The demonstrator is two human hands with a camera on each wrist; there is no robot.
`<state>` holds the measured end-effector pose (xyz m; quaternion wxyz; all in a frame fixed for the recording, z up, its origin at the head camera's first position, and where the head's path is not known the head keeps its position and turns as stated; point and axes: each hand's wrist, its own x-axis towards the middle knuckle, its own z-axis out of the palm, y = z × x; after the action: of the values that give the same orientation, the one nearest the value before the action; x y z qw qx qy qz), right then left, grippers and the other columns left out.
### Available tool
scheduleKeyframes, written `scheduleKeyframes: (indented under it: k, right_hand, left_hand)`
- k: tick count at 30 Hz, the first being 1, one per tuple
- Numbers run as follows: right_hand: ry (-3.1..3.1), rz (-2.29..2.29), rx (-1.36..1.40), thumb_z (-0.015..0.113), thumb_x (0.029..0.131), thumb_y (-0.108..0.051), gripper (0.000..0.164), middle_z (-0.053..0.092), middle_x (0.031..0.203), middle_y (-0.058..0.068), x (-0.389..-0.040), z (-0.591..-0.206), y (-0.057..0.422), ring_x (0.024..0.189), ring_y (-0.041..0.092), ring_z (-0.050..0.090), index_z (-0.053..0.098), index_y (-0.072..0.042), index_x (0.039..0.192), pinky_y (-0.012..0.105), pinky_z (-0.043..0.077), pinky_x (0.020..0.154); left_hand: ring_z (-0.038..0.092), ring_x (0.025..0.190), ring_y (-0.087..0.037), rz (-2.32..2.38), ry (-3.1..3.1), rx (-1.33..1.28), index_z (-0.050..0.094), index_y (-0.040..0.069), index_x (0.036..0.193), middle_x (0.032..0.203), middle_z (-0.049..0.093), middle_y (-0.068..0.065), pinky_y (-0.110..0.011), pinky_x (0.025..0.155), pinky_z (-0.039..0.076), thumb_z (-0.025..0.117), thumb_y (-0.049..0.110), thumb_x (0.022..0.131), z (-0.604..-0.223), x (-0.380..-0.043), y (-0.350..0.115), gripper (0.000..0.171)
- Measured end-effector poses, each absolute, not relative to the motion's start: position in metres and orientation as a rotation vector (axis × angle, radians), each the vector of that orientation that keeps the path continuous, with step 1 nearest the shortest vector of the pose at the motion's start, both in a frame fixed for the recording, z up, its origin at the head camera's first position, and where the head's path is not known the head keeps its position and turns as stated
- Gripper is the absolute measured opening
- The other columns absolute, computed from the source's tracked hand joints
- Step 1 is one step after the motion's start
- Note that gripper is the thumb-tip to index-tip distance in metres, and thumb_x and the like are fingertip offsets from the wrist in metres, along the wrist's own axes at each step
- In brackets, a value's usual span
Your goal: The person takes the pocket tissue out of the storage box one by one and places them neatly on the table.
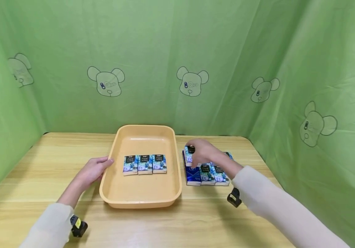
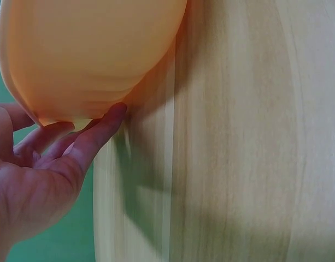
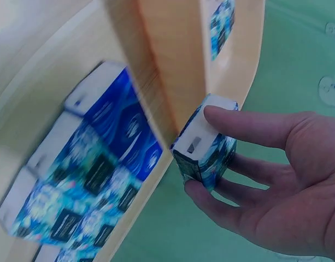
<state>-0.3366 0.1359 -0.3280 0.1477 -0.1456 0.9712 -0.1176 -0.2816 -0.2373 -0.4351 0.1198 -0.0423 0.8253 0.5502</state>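
In the head view, three packs lie in a row inside the tray, left of centre, and other packs sit right of centre, partly hidden by the right hand. Only the right wrist view clearly shows its thumb and fingers pinching one pack, white side visible, mid-frame. The left wrist view reveals, at lower left, the left hand gripping the tray's edge, fingers against its outside.
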Motion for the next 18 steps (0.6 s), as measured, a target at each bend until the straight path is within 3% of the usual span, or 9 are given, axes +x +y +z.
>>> scheduleKeyframes:
  k: [7,11,18]
  right_hand:
    - [2.82,-0.298,-0.334,0.083,0.071,0.002,0.085,0.048,0.153,0.021,-0.343,-0.338,0.16,0.137,0.044,0.047,0.047,-0.002,0.149,0.054,0.051,0.107]
    - [2.814,-0.291,-0.31,0.082,0.072,0.003,0.083,0.047,0.153,0.023,-0.344,-0.343,0.172,0.137,0.046,0.046,0.048,-0.002,0.148,0.056,0.051,0.106]
    - [2.814,-0.287,-0.3,0.081,0.071,0.005,0.083,0.049,0.149,0.027,-0.343,-0.35,0.192,0.134,0.048,0.048,0.049,0.0,0.147,0.053,0.055,0.101]
  left_hand:
    - [0.072,0.095,-0.019,1.623,2.394,-0.122,0.029,-0.004,0.156,0.135,0.061,-0.029,-0.031,0.08,0.062,0.048,0.036,0.107,-0.436,-0.28,-0.237,0.067]
    - [0.072,0.098,-0.02,1.615,2.399,-0.123,0.029,-0.003,0.156,0.137,0.059,-0.029,-0.031,0.081,0.062,0.048,0.037,0.107,-0.436,-0.28,-0.237,0.067]
    - [0.069,0.086,-0.015,1.628,2.403,-0.126,0.031,-0.002,0.156,0.126,0.066,-0.026,-0.029,0.074,0.061,0.049,0.036,0.107,-0.435,-0.281,-0.237,0.065]
